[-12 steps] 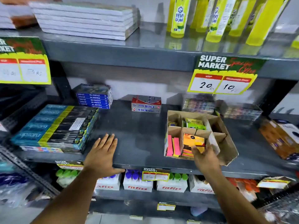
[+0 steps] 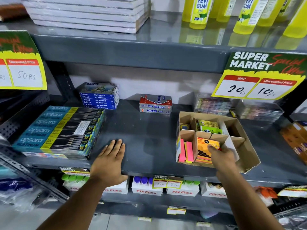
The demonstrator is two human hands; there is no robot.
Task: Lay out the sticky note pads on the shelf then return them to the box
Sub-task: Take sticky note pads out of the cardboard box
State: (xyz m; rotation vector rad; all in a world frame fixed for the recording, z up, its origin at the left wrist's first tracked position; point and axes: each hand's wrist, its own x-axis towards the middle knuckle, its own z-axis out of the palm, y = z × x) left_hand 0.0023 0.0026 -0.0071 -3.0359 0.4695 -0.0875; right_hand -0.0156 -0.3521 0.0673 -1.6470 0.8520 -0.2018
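Note:
A divided cardboard box (image 2: 245,156) stands on the grey shelf (image 2: 146,138), right of centre. Its front compartments hold upright pink and yellow sticky note pads (image 2: 186,151) and an orange sticky note pad (image 2: 203,146). Green pads (image 2: 209,127) fill a rear compartment. My right hand (image 2: 222,156) reaches into the front middle compartment, fingers closed on the right edge of the orange pad. My left hand (image 2: 109,161) lies flat on the shelf's front edge with its fingers spread, holding nothing.
Apsara pencil boxes (image 2: 58,130) are stacked at the left, blue oil pastel boxes (image 2: 99,97) and a red Softek box (image 2: 155,104) at the back. Wrapped packs (image 2: 212,104) sit behind the box. A brown carton (image 2: 297,140) is at the far right.
My right hand has slid a little further over the orange pad inside the box. My left hand stays flat on the shelf. The view has moved closer.

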